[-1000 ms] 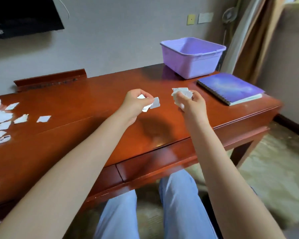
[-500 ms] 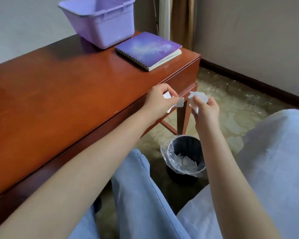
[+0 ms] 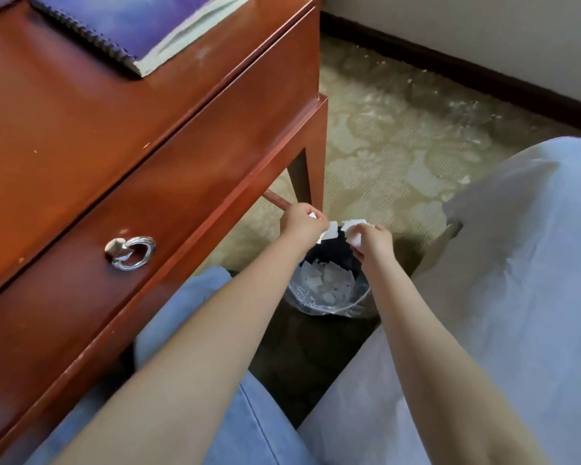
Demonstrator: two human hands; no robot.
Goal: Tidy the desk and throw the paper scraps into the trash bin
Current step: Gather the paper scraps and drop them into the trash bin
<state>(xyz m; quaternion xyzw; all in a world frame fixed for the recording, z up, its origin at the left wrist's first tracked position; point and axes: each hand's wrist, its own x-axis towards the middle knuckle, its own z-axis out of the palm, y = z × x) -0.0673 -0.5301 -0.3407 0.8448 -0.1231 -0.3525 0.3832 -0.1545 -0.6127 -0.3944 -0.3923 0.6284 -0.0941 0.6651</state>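
Above trash bin (image 3: 329, 311): left hand (image 3: 303, 226) and right hand (image 3: 372, 242) each pinching paper scraps (image 3: 331, 230). Risk: light scraps may flutter past the rim onto carpet (image 3: 383, 146).

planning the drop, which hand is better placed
Probably left: the left hand holds its white paper scrap over the middle of the black plastic-lined trash bin; the right hand is nearer its rim.

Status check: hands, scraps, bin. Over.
Left hand and right hand each pinching paper scraps, over the trash bin. Bin holds scraps inside. Nothing between hands and bin.
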